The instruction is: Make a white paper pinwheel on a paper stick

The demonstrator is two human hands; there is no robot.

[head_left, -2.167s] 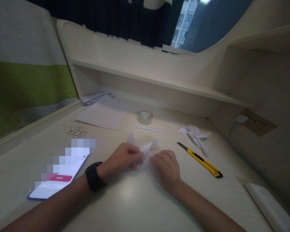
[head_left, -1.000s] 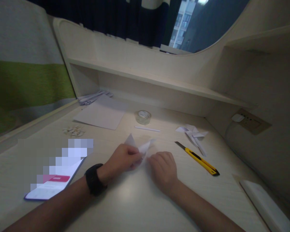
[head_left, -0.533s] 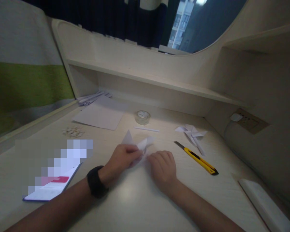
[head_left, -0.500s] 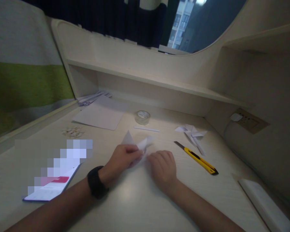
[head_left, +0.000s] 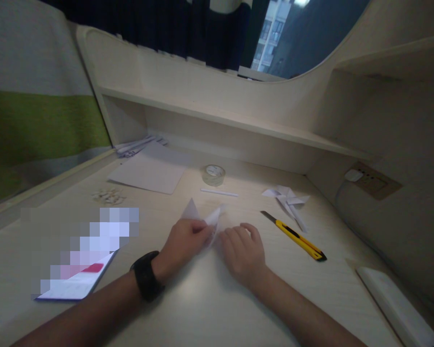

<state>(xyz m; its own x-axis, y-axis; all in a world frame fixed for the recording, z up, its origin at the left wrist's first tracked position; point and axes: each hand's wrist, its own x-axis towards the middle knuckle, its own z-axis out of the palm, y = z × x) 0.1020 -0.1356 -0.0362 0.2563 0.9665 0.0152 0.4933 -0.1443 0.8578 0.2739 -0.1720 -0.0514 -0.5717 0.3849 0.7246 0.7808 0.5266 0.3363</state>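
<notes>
My left hand (head_left: 186,241), with a black band on its wrist, pinches a piece of white paper (head_left: 191,210) between thumb and fingers. Pointed, folded corners of the paper stand up beyond the fingers, and its lower part is hidden. Close by on the right, my right hand (head_left: 243,250) is curled shut with its fingertips against or just beside the paper's edge. What lies under those fingers is hidden. A finished paper pinwheel (head_left: 287,197) on a stick and a yellow utility knife (head_left: 299,239) with its blade out lie right of my hands.
Behind my hands are a white paper stick (head_left: 219,193) and a roll of clear tape (head_left: 213,175). Paper sheets (head_left: 152,168) and a small pale heap (head_left: 109,196) lie left. A lit tablet (head_left: 77,279) is by my left forearm, a white box (head_left: 394,299) at right.
My left hand has shifted slightly to the right and turned a little, and the paper's right corner has tipped inward. One finger of my right hand has lifted slightly.
</notes>
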